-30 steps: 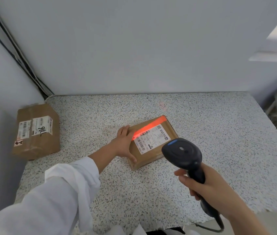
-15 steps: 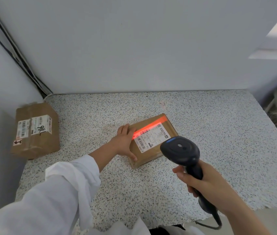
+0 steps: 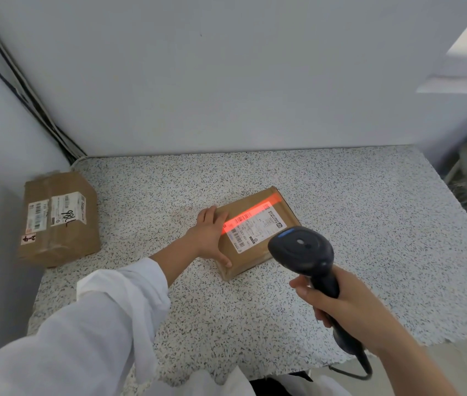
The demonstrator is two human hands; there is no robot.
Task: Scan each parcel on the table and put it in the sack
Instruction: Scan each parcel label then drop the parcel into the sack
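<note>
Left hand (image 3: pixel 210 235) laid flat with straight fingers on parcel (image 3: pixel 258 232); scanner (image 3: pixel 303 255) gripped by right hand (image 3: pixel 341 307), near parcel; red beam cast across parcel's label (image 3: pixel 255 227)

Brown parcel (image 3: pixel 258 232) with red scan line (image 3: pixel 250 217), black scanner (image 3: pixel 302 252), black-speckled white table (image 3: pixel 369 224), white sleeve (image 3: pixel 83 338).

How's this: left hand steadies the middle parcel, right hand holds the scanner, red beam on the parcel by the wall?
No: the head view shows the red beam on the middle parcel that the left hand steadies; the right hand holds the scanner.
</note>
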